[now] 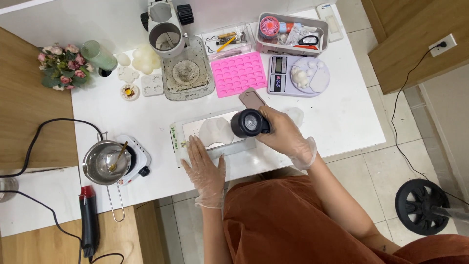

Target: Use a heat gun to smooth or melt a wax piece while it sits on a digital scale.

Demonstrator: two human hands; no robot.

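The right hand [286, 134], in a thin clear glove, is wrapped tight around the grip of a small black heat tool [249, 122], whose round nozzle end faces up toward the camera, over the right part of a flat metal tray [190, 128]. The left hand [205, 166], gloved the same way, lies flat with its fingers spread and pressed on the tray's near left edge, gripping nothing. On the tray, just left of the tool, sits a pale white moulded piece [216, 131]. The tray rests near the front edge of a white table [351, 112].

Beyond the tool lies a brown phone [252, 99], and past that a pink silicone mould [238, 74] beside a lilac kitchen scale [298, 76] carrying white shapes. A grey bin [292, 33] of odds and ends stands behind the scale. To the left, a small steel pot [105, 161] with a spoon sits on a white hotplate [138, 159], and a red and black heat gun [88, 220] lies on the wooden surface below it.
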